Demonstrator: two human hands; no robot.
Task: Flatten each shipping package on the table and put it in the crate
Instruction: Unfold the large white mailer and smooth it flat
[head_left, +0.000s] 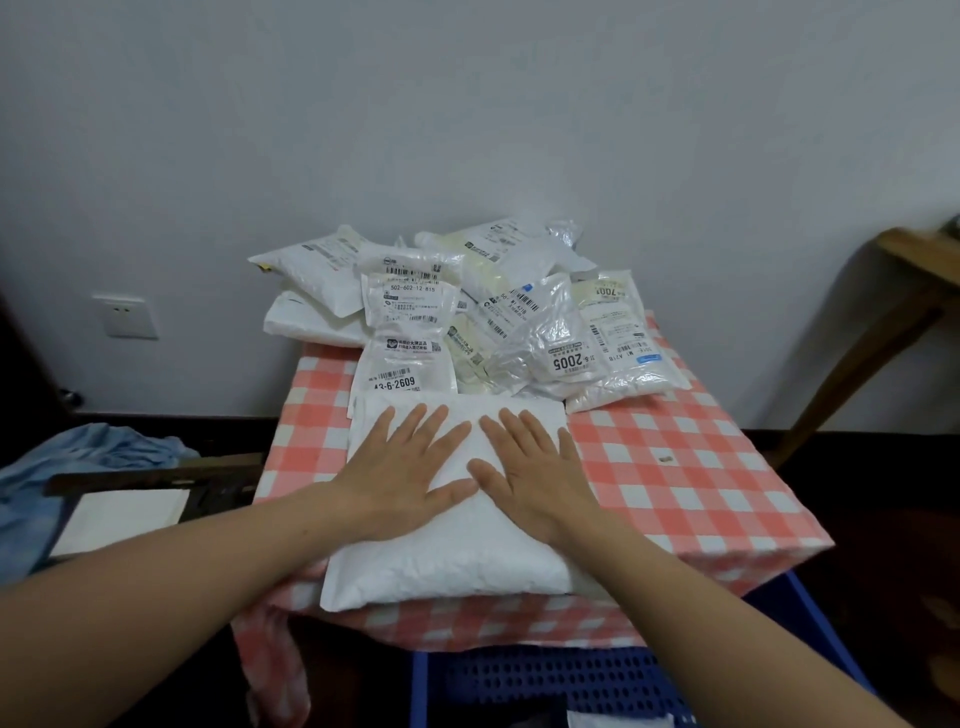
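A large plain white shipping package (447, 561) lies at the near edge of the table with the red-and-white checked cloth (675, 467). My left hand (405, 467) and my right hand (530, 467) press flat on its far half, side by side, fingers spread and straight. Behind it several labelled white and silvery packages (467, 312) lie in a heap at the back of the table. The blue plastic crate (545, 680) sits on the floor below the table's near edge; something white (618, 719) lies in it.
A wooden table (914, 265) stands at the right. At left, a blue cloth (78, 467) and a white sheet (119, 514) lie on a low dark surface. A wall socket (124, 315) is on the grey wall behind.
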